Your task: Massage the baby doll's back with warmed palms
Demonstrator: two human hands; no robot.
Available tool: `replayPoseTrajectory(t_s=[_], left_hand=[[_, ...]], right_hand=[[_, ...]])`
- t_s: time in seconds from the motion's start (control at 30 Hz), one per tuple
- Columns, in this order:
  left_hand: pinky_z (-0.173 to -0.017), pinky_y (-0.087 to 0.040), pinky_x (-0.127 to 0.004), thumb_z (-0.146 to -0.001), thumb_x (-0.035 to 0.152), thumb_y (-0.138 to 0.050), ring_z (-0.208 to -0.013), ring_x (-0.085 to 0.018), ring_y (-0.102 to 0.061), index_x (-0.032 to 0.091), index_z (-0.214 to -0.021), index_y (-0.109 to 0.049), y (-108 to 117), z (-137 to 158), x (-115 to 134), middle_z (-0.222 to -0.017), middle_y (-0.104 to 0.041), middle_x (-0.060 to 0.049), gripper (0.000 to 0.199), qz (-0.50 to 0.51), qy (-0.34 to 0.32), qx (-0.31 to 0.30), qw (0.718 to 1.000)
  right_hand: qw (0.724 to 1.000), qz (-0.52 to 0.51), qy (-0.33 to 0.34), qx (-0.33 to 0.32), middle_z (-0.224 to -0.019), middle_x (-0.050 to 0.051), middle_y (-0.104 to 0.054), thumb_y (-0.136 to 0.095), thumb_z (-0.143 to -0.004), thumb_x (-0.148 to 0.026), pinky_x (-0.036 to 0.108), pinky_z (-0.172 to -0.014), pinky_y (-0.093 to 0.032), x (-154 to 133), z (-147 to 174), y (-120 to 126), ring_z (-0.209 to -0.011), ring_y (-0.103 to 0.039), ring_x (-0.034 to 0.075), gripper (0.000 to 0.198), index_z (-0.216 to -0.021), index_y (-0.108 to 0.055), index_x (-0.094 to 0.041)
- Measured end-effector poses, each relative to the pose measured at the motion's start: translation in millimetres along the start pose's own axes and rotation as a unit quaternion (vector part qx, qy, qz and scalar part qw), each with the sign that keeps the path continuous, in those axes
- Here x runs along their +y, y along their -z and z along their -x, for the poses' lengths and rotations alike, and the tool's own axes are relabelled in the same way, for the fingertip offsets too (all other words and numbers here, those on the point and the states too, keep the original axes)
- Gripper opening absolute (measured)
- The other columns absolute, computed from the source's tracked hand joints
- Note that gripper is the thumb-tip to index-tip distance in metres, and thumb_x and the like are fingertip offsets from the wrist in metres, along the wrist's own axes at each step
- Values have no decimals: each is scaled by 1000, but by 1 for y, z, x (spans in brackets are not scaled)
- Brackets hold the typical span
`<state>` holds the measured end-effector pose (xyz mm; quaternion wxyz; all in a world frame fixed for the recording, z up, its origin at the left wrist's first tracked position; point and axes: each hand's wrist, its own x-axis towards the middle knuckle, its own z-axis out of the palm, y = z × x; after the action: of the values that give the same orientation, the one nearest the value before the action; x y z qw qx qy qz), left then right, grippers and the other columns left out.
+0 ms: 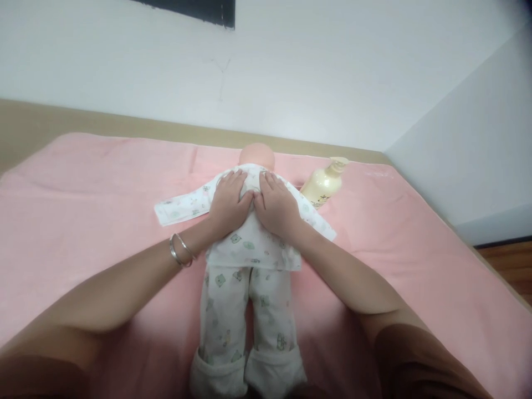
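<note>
A baby doll lies on a pink sheet, its head at the far end and its legs toward me. It wears a white printed top and matching trousers with turned-up cuffs. My left hand rests flat on the upper part of the top, on the left side. Beside it, my right hand lies flat on the right side. Both hands have their fingers stretched out, and the thumbs meet or nearly meet in the middle. Neither hand holds anything. The doll's face is not visible.
A cream pump bottle leans to the right, just beyond the doll's right-hand sleeve. The pink sheet covers most of the table, whose tan edge runs along the white wall. Wooden floor shows at the far right.
</note>
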<state>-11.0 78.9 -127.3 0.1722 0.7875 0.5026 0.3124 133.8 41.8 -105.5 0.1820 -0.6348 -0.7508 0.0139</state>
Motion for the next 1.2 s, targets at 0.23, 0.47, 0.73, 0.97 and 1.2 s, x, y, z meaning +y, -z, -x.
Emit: replayPoseTrajectory(t_s=[0.23,0.47,0.73,0.97,1.2], left_hand=[[-133,-24,-52,-95,34,-35,-155,-30,-34,4,-149,-47,2,0,5,-161,-43,-17,63,-17,7,-12,1000],[-133,-25,-53,-95,34,-37,-155,-31,-35,8,-149,-49,0,1,3,-161,-44,-14,61,-15,14,-7,1000],[-133,-25,-51,-95,36,-36,-155,-29,-35,9,-147,-50,0,2,3,-160,-45,-13,61,-9,11,-4,1000],[-132,-27,-53,-95,34,-36,-154,-30,-36,8,-146,-51,2,2,5,-160,-46,-15,59,-16,10,-6,1000],[-134,-24,-49,-95,35,-35,-155,-30,-34,6,-149,-48,2,2,6,-161,-44,-13,63,-13,19,-12,1000]], right_hand=[[1000,-1,-7,-7,-163,21,-37,-29,-102,-27,48,-132,-26,-1,0,2,-155,-34,31,61,-155,-38,1],[1000,-11,-5,0,-162,21,-39,-28,-101,-27,51,-130,-28,-1,0,0,-154,-36,31,62,-155,-39,1],[1000,-13,-8,0,-163,20,-38,-28,-102,-29,50,-131,-27,-1,0,0,-155,-36,31,62,-155,-38,0],[1000,-9,-12,-8,-163,20,-38,-27,-102,-27,49,-131,-26,-3,1,2,-155,-35,31,61,-155,-37,1],[1000,-8,-9,-3,-163,20,-38,-28,-102,-28,50,-131,-27,-1,1,0,-155,-36,30,61,-155,-38,0]])
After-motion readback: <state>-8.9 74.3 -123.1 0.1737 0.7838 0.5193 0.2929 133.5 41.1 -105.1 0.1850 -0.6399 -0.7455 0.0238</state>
